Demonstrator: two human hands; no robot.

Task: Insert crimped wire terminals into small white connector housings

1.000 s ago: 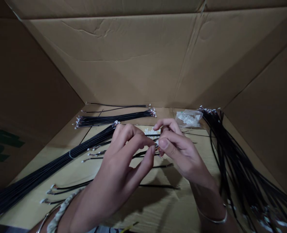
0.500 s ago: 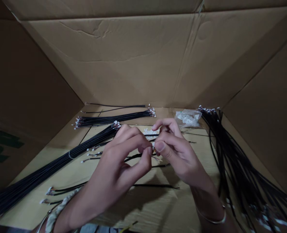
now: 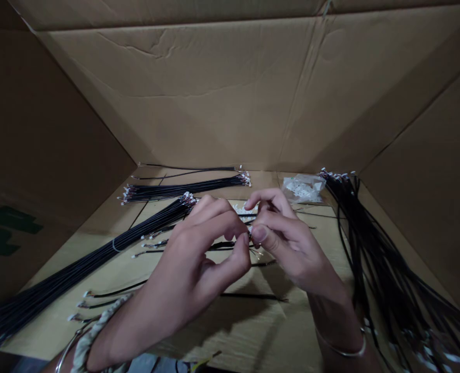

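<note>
My left hand [image 3: 193, 274] and my right hand [image 3: 288, 243] meet above a cardboard sheet [image 3: 292, 269], fingertips pinched together. Between them is a small white connector [image 3: 249, 229] on thin wire ends, mostly hidden by my fingers. A few loose black wires [image 3: 222, 246] run out from under my left hand. Just beyond my fingers lie small white connectors [image 3: 239, 209]. Nearest my left hand, a thick bundle of black wires [image 3: 97, 248] stretches to the lower left, tied with a white band.
A flatter wire bundle [image 3: 183, 189] and a clear bag of white connectors [image 3: 303, 188] lie at the back. A long bundle of black wires [image 3: 385, 259] drapes down the right. Cardboard box walls [image 3: 175, 93] surround everything. Bangles circle both wrists.
Both hands have drawn slightly closer and shifted up and right, still pinching at the same small spot. The view has shifted slightly. The wire bundles have not moved.
</note>
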